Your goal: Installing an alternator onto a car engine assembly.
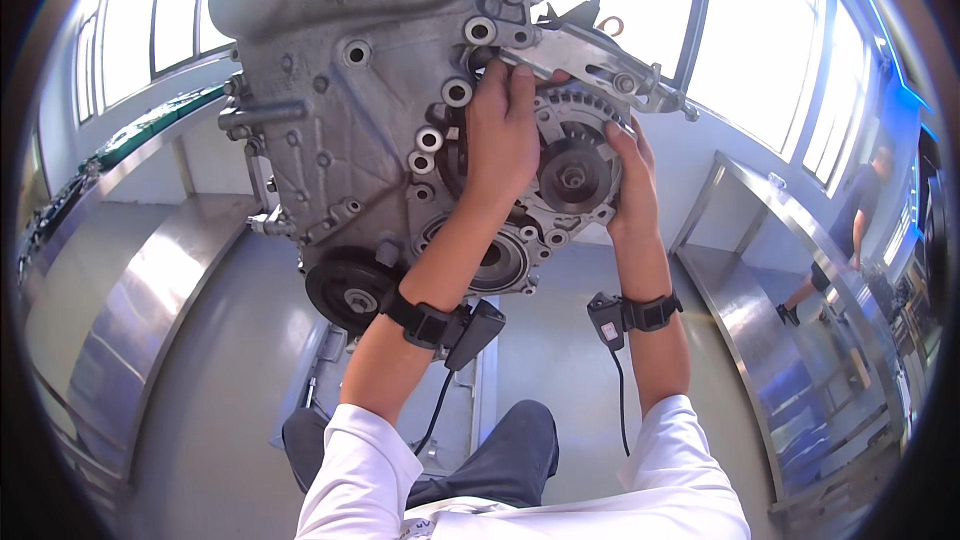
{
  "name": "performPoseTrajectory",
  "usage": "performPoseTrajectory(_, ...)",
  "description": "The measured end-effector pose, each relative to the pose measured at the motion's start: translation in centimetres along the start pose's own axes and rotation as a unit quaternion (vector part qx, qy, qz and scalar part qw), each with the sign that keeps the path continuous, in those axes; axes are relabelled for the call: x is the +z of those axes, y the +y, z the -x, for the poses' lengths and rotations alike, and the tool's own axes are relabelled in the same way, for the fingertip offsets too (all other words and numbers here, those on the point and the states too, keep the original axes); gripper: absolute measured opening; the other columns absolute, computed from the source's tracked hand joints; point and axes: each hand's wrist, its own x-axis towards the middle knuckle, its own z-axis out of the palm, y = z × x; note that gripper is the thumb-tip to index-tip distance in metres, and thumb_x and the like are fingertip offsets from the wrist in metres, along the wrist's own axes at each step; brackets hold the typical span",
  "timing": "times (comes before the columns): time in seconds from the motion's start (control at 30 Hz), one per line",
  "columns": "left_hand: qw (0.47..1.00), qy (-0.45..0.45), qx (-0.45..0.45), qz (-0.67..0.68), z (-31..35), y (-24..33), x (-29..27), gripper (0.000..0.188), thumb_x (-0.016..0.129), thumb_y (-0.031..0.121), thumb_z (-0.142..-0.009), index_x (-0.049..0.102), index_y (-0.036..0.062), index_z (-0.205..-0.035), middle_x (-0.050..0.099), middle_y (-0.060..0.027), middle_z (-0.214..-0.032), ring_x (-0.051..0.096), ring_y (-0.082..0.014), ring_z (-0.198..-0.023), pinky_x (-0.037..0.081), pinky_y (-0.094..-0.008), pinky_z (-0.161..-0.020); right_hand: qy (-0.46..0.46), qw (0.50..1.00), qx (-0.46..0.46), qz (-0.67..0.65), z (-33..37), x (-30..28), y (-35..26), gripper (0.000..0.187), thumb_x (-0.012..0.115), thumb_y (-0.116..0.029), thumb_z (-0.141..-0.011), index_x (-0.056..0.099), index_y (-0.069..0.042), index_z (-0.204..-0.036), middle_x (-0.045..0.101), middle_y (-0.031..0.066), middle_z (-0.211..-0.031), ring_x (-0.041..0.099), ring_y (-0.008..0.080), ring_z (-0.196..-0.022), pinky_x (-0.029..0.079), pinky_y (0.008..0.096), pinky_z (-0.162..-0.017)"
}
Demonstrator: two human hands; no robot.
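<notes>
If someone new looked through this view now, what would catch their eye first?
Most likely the big grey engine, filling the upper middle of the view. Then the bare hands: the left hand just below the silver bracket, the right hand at the alternator's right edge. Bright windows glare behind, upper right.

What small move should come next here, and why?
Perhaps gently rock the alternator to check its seating: the right hand holds its right side, the left hand has its fingertips near the left end of the silver bracket, and it hides the fit there.
</notes>
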Motion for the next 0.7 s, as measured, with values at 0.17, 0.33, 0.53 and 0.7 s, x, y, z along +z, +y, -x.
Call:
performPoseTrajectory(0.17,1.000,0.013,0.001,0.014,-0.1,-0.8,0.3,0.024,0.041,0.015,-0.100,0.057,-0.0022,-0.103,0.071,-0.0112,-0.095,0.064,-0.0190,-0.090,0.046,-0.0320,-0.083,0.030,1.000,0.008,0.002,-0.2,-0.7,0.2,0.081,0.070,-0.021,-0.081,0.025,0.010,-0.141,0.053,0.0236,-0.121,0.060,0.0254,-0.106,0.053,0.0300,-0.083)
performPoseTrajectory(0.33,0.999,0.021,-0.018,0.023,-0.1,-1.1,0.1,0.025,0.041,0.016,-0.100,0.057,-0.0019,-0.103,0.070,-0.0104,-0.094,0.063,-0.0168,-0.087,0.046,-0.0304,-0.083,0.024,0.999,-0.001,0.026,0.2,0.2,-0.3,0.086,0.073,-0.025,-0.080,0.024,0.011,-0.141,0.051,0.0248,-0.123,0.058,0.0263,-0.107,0.052,0.0308,-0.085)
performPoseTrajectory(0.53,1.000,-0.004,-0.027,-0.007,-0.3,-0.3,0.0,0.028,0.036,0.017,-0.102,0.055,-0.0029,-0.107,0.068,-0.0138,-0.102,0.064,-0.0164,-0.089,0.051,-0.0286,-0.082,0.017,0.998,-0.059,0.010,-0.4,-0.7,0.3,0.075,0.067,-0.034,-0.085,0.031,0.005,-0.138,0.047,0.0228,-0.128,0.051,0.0251,-0.116,0.048,0.0313,-0.091)
performPoseTrajectory(0.7,0.999,-0.012,-0.034,0.028,-0.2,-0.2,0.2,0.027,0.035,0.016,-0.102,0.053,-0.0018,-0.112,0.068,-0.0135,-0.105,0.063,-0.0157,-0.093,0.050,-0.0292,-0.085,0.141,0.982,-0.118,0.051,-0.7,-1.3,1.2,0.064,0.051,-0.046,-0.093,0.035,-0.002,-0.137,0.037,0.0145,-0.138,0.035,0.0259,-0.130,0.029,0.0370,-0.109)
